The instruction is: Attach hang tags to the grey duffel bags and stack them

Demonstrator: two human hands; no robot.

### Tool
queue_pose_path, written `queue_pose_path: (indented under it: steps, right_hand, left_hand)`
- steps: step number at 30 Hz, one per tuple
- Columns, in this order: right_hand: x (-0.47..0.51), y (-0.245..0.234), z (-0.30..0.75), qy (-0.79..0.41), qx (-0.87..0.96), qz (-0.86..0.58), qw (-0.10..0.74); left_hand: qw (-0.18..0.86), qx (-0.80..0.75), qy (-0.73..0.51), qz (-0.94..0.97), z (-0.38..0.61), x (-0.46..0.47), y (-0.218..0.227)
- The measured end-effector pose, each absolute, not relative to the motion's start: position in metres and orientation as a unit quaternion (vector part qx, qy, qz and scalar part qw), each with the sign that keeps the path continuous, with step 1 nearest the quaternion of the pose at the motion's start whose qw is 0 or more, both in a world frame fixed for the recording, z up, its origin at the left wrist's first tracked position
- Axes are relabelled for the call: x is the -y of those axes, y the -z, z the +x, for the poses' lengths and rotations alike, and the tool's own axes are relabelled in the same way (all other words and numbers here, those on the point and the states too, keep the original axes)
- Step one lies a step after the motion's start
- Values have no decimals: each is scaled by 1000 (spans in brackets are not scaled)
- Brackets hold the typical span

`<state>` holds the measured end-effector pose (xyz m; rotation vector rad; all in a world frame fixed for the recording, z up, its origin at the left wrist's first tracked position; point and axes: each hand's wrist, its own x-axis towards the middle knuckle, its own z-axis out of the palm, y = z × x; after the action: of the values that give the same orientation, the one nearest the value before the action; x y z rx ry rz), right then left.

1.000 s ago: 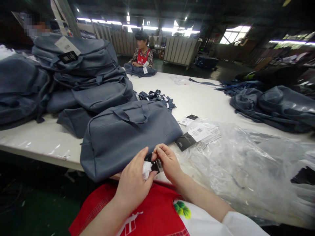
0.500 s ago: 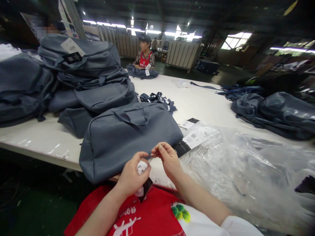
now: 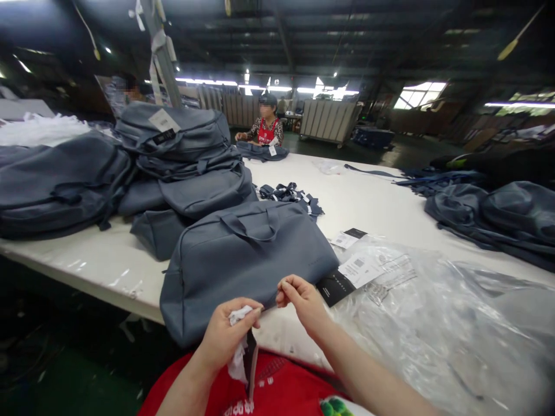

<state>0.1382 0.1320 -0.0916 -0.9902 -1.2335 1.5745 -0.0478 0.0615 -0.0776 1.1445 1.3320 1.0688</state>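
My left hand [image 3: 225, 338] is closed around a wad of white paper [image 3: 238, 346] and a dark hang tag [image 3: 250, 364] that dangles below it. My right hand [image 3: 303, 300] pinches something thin just to the right, maybe the tag's string, too fine to make out. Both hands hover at the near edge of the white table [image 3: 368, 202], just in front of a grey-blue duffel bag [image 3: 247, 260] lying flat with its handles up.
Stacks of the same grey bags [image 3: 182, 156] rise at the left. Clear plastic bags [image 3: 433, 306] and loose tags [image 3: 359, 268] lie at the right. More bags [image 3: 498, 216] sit far right. A bundle of straps [image 3: 290, 193] lies mid-table. A person [image 3: 269, 124] works at the far end.
The hands have pulled slightly apart; the dark tag dropped from between the fingers and now hangs under my left hand. The camera has tilted upward.
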Motion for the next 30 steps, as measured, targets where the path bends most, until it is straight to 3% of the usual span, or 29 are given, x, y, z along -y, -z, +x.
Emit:
queue_pose_path:
  steps: [8, 16, 20, 24, 30]
  right_hand:
    - [-149, 100, 87, -685, 543, -338, 347]
    - [-243, 85, 38, -759, 282, -396, 433]
    - [-274, 50, 42, -736, 296, -374, 480]
    - [-239, 14, 64, -697, 384, -307, 522]
    - [-154, -9, 126, -668, 492, -224, 512]
  left_hand:
    - [599, -487, -377, 512, -63, -41, 85]
    - [473, -581, -481, 456, -89, -27, 101]
    - [454, -589, -495, 450, -94, -16, 102]
    - [414, -617, -501, 444, -92, -15, 91]
    - [222, -635, -552, 492, -88, -26, 54]
